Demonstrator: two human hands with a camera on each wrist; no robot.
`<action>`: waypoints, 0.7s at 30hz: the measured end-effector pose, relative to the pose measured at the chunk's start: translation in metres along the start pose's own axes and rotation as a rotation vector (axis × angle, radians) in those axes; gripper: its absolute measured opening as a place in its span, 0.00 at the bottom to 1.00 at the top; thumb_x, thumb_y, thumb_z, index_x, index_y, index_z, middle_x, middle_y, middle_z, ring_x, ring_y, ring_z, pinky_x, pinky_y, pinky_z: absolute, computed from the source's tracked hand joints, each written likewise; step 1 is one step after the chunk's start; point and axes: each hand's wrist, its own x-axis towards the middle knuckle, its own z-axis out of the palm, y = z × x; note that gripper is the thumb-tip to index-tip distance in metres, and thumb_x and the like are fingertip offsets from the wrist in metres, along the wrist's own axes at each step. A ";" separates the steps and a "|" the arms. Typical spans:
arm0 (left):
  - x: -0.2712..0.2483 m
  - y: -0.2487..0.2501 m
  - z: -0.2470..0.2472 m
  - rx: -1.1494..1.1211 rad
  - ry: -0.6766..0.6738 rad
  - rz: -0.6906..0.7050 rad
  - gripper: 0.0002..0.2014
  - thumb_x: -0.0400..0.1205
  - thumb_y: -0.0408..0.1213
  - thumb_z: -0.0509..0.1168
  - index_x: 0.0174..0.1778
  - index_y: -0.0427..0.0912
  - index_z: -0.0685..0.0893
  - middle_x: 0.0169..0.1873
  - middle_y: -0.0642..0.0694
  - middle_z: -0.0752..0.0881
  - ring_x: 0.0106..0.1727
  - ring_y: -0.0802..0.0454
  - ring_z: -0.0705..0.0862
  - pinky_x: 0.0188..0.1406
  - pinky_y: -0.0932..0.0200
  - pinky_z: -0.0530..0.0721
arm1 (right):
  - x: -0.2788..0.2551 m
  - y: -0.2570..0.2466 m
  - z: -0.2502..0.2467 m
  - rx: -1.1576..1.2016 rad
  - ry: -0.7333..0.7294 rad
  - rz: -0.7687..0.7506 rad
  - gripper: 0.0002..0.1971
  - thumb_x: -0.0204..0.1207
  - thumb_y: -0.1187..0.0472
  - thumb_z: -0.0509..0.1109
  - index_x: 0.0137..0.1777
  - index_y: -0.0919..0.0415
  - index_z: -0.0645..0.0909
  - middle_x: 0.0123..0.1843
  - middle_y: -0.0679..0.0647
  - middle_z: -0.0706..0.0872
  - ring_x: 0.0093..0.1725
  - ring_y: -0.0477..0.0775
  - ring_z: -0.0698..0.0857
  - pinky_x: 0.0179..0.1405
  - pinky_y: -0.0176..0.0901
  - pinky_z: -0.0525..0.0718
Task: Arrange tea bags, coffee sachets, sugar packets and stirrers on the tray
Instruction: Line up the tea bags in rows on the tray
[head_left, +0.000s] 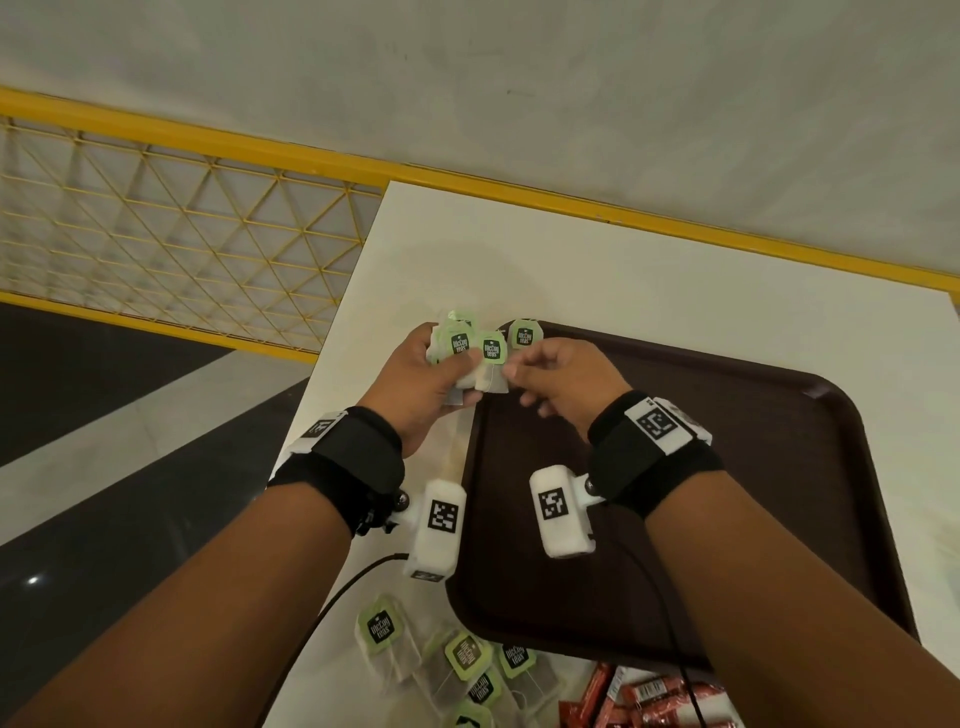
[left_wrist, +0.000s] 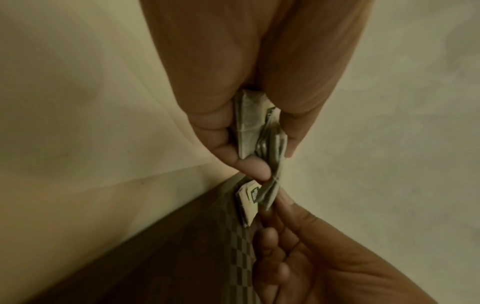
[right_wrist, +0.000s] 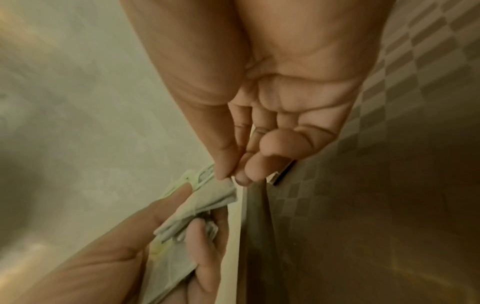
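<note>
Yellow railing (head_left: 156, 223): mesh panel with a yellow top rail, upper left of the head view, behind the table.

White table (head_left: 597, 270): occupied the centre of the frame.

Left hand (head_left: 421, 384): centre of the frame, above the tray's upper left corner, fingers and thumb clamped around a bunch of tea bags (head_left: 467, 353); green tags fanned out at the top. Left wrist view: the bunch (left_wrist: 255, 127) sat pressed between thumb and fingers.

Right hand (head_left: 561, 379): just right of the left hand, thumb and forefinger pinching one tea bag at the edge of the bunch; remaining fingers curled loosely. Right wrist view: fingertips (right_wrist: 228, 170) met on the paper.

Loose tea bags (head_left: 447, 660): heap on the table, lower centre, just left of and below the tray's near corner.

Red sachets (head_left: 639, 696): pile at the bottom edge, right of the loose tea bags.

Brown tray (head_left: 753, 467): right half of the frame, on the table; whether it held any item could not be told.
</note>
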 end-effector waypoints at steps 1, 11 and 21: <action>0.000 0.000 0.001 0.004 -0.004 -0.004 0.17 0.84 0.34 0.68 0.68 0.38 0.75 0.60 0.40 0.87 0.51 0.50 0.89 0.41 0.59 0.87 | 0.000 0.001 0.001 0.015 0.020 -0.005 0.05 0.78 0.61 0.74 0.51 0.61 0.85 0.44 0.55 0.89 0.33 0.47 0.82 0.29 0.36 0.80; -0.001 0.000 -0.007 -0.037 0.087 0.001 0.15 0.84 0.36 0.67 0.66 0.40 0.75 0.53 0.43 0.88 0.53 0.48 0.89 0.39 0.61 0.87 | 0.016 0.017 -0.005 0.009 0.234 0.105 0.02 0.78 0.61 0.73 0.48 0.58 0.84 0.41 0.56 0.89 0.28 0.46 0.83 0.24 0.36 0.78; -0.001 0.004 -0.008 -0.153 0.026 -0.147 0.17 0.85 0.37 0.66 0.68 0.37 0.74 0.60 0.35 0.86 0.53 0.45 0.91 0.43 0.57 0.90 | 0.016 0.014 -0.004 -0.074 0.326 0.090 0.09 0.78 0.53 0.73 0.49 0.58 0.82 0.38 0.57 0.88 0.28 0.49 0.84 0.27 0.42 0.82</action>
